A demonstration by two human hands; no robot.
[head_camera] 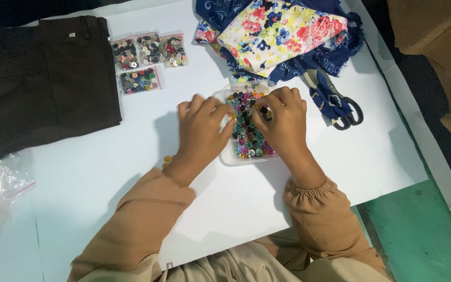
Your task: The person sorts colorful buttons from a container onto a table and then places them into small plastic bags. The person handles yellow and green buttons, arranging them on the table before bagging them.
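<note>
**Both hands picking through a tub of mixed buttons**

The clear plastic tub [229, 156] sits in the middle of the white tabletop [371, 156], filled with small buttons [246, 137] in many colours. The step in hand looks like sorting or picking. The left hand [202, 133] rests over the tub's left rim, knuckles up, fingers curled down toward the buttons. The right hand [284, 125] covers the tub's right half, fingertips bent in at its upper middle. Each grip is narrow, fingers drawn close together, but I cannot tell whether either one holds a button. A next move would call for a fine pinch on a single piece without spilling the rest.

Up and left of the tub lie four small bags of buttons [147, 62]; farther left, a dark folded garment [43, 78]. Above the tub is floral fabric [283, 31], and just right of it, scissors [340, 104].
</note>
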